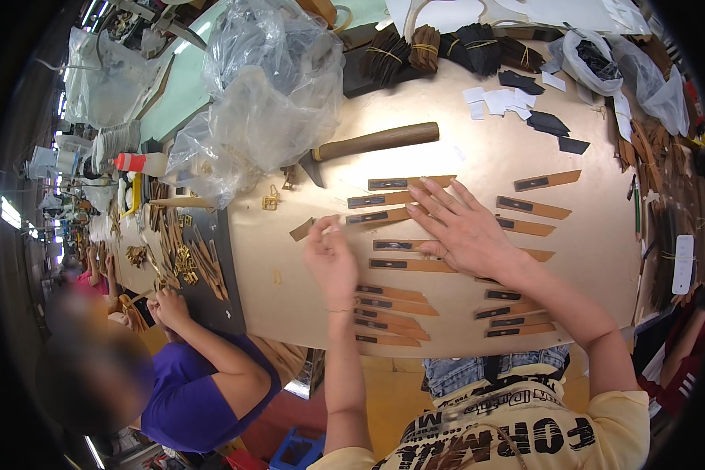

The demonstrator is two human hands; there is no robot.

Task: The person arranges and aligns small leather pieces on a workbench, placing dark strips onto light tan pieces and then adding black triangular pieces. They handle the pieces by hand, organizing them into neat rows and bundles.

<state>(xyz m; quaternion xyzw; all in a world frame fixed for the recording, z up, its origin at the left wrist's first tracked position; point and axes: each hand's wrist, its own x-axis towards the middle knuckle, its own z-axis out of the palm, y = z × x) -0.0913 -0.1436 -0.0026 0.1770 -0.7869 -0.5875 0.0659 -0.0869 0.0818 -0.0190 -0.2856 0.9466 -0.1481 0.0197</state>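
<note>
My right hand (470, 235) lies with its fingers spread over tan leather strips, its fingertips touching the strips in the middle column. Beside the left ends of these strips is my left hand (331, 262), its fingers curled in and pressed together; what they pinch, if anything, cannot be made out. Each leather strip (427, 266) has a slanted end and a dark rectangular patch at the other end. A small brown piece (301, 229) lies just left of my left fingers. More strips (544, 182) form a second column to the right, partly hidden under my right forearm.
Beyond my hands lies a wooden-handled hammer (380, 141), near a large clear plastic bag (270, 102). Bundled dark strips (478, 48), white paper pieces (500, 102) and a brass buckle (270, 198) are on the table. A co-worker in a purple shirt (211, 388) sits at left.
</note>
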